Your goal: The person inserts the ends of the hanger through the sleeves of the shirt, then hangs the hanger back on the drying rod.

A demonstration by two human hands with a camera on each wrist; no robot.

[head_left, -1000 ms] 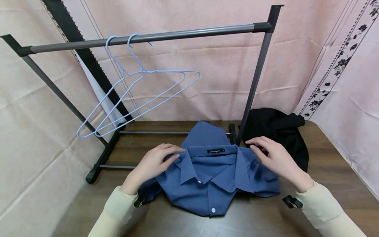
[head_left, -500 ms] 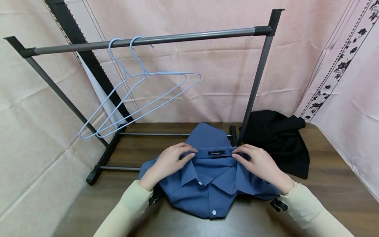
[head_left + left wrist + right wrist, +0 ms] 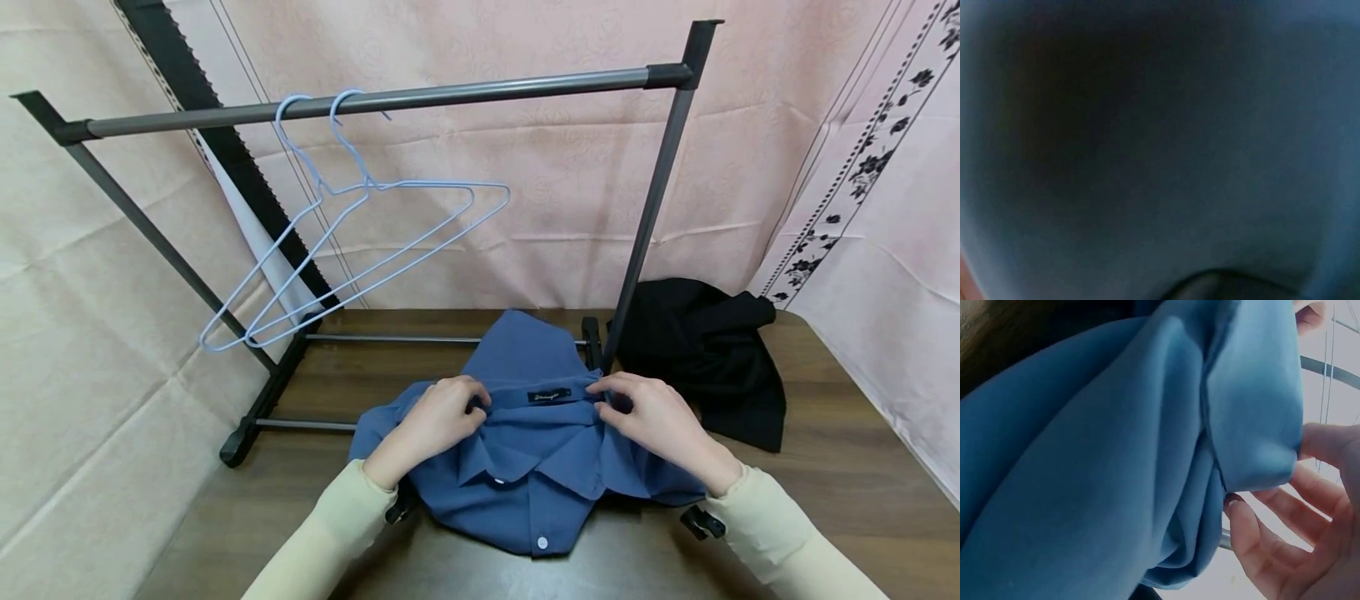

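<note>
A blue button-up shirt [image 3: 555, 508] lies on the table, its collar and dark neck label facing up. My left hand [image 3: 442, 421] pinches the left side of the collar between thumb and fingers. On the opposite side, my right hand [image 3: 656, 421] pinches the collar too. In the right wrist view the fingers of the right hand [image 3: 1297, 525] hold the edge of the collar [image 3: 1257, 425], and a bit of the other hand shows at the top. Blurred dark cloth fills nearly all of the left wrist view.
A dark metal clothes rack [image 3: 480, 93] stands behind the shirt. Two light blue hangers [image 3: 367, 190] hang from its bar, left of the middle. Black cloth [image 3: 697, 358] lies beside the rack's right post on the wooden table [image 3: 847, 500]. Fabric drapes [image 3: 570, 208] surround the table.
Both hands came inward from the shirt's shoulders to the collar and took hold of it. The collar's left side is now bunched in the left hand. Rack and hangers stay put.
</note>
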